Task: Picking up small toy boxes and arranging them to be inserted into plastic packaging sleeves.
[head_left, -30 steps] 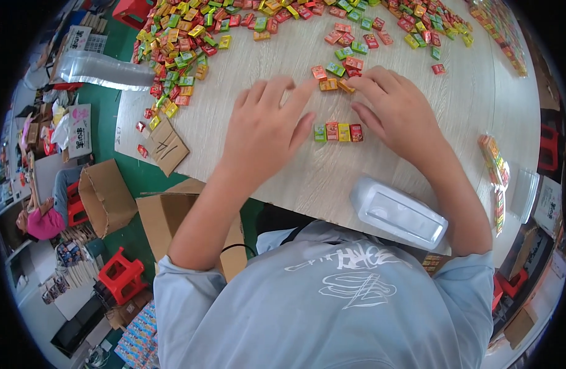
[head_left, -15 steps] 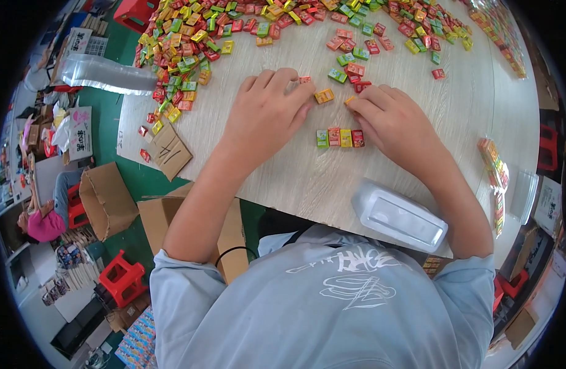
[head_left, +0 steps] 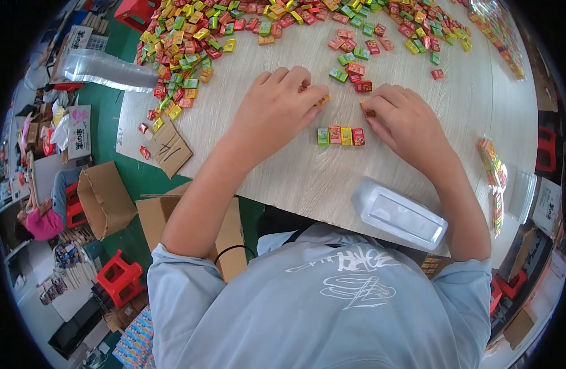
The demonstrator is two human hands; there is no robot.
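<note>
Desk: What does the step at the pale table (head_left: 286,178) call for?

Photographer: Picking up small boxes by hand, and a light pinch on the sides seems best, firm enough to steady the box without denting it. Fingertips are better kept clear of the neat row of four boxes (head_left: 341,136), so that nobody nudges it crooked.

Desk: And the fingers?

Photographer: The left hand (head_left: 277,101) brings thumb and fingers nearly together on a yellow-orange box (head_left: 323,99). The right hand (head_left: 405,120), just beyond the row's right end, curls almost closed around what is probably an orange box (head_left: 366,109), mostly hidden by the fingertips.

Desk: Where does everything else lie?

Photographer: The row, its colours green, light red, yellow and dark red from left to right, rests between the hands and slightly nearer. A heap of boxes (head_left: 184,37) spreads across the far left, and a clear plastic tray (head_left: 403,215) sits near right, beside the forearm
</note>
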